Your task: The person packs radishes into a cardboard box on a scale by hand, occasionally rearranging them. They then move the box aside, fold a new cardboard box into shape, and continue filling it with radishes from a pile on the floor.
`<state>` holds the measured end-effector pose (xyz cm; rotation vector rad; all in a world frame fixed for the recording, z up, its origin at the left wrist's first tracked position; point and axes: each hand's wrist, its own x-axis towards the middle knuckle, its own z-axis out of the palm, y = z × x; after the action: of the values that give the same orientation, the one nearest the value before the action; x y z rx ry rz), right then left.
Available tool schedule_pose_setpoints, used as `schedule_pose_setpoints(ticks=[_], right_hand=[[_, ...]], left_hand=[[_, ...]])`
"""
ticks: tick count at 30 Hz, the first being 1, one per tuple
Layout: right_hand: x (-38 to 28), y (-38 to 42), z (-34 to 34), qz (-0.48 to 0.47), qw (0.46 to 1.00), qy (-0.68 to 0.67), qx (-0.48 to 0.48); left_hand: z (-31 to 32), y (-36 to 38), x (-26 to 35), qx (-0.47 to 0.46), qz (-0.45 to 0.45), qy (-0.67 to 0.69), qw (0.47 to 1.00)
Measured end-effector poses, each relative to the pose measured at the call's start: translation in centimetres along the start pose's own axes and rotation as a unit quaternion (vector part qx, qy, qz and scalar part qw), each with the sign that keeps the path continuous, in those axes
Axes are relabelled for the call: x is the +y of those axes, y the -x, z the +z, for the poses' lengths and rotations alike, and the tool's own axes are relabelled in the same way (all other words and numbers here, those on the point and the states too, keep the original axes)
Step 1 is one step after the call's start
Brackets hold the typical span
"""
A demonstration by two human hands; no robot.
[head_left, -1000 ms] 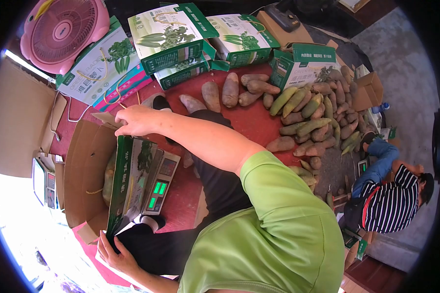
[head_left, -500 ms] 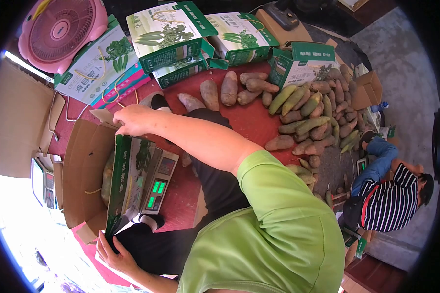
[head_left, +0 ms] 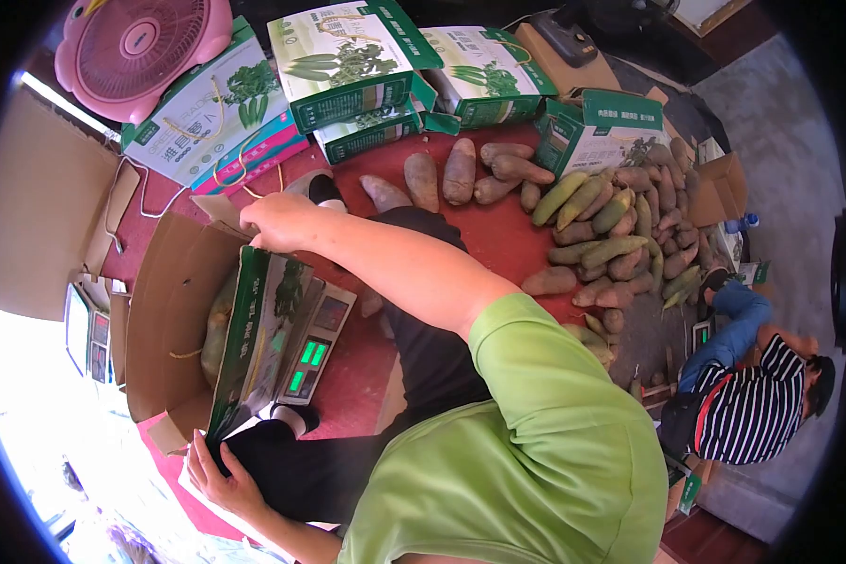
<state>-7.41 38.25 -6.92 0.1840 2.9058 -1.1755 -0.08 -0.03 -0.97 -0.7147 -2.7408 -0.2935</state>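
A cardboard carton (head_left: 180,324) with a green printed side flap stands open on a digital scale (head_left: 321,340) with lit green digits. Pale green produce (head_left: 218,324) and a bit of yellow cord show inside, partly hidden by the flap. My right hand (head_left: 289,224) is closed at the carton's far upper corner, its fingertips partly hidden. At the near lower corner, my left hand (head_left: 224,479) grips the carton's edge between thumb and fingers.
Printed gift cartons (head_left: 348,66) and a pink fan (head_left: 141,52) stand along the back. Piled radishes (head_left: 620,230) lie on the red mat. A second scale (head_left: 89,329) stands at left. A person in a striped top (head_left: 752,399) sits at right.
The whole view has shifted slightly to the right and down. Both hands stay at the same corners of the carton.
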Motion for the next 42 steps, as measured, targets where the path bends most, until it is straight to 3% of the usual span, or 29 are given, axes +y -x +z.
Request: schedule_pose_setpoints(ticks=[20,37,42], right_hand=[[0.3,-0.4,1.1,0.015,0.999,0.038,0.0],[-0.3,-0.7,1.8,0.035,0.995,0.093,0.005],[-0.3,-0.7,1.8,0.027,0.995,0.093,0.002]], left_hand=[[0.2,0.0,0.0,0.005,0.001,-0.006,1.0],[0.5,-0.2,-0.2,0.03,0.056,0.014,0.998],[0.4,-0.1,-0.1,0.015,0.03,0.015,0.999]])
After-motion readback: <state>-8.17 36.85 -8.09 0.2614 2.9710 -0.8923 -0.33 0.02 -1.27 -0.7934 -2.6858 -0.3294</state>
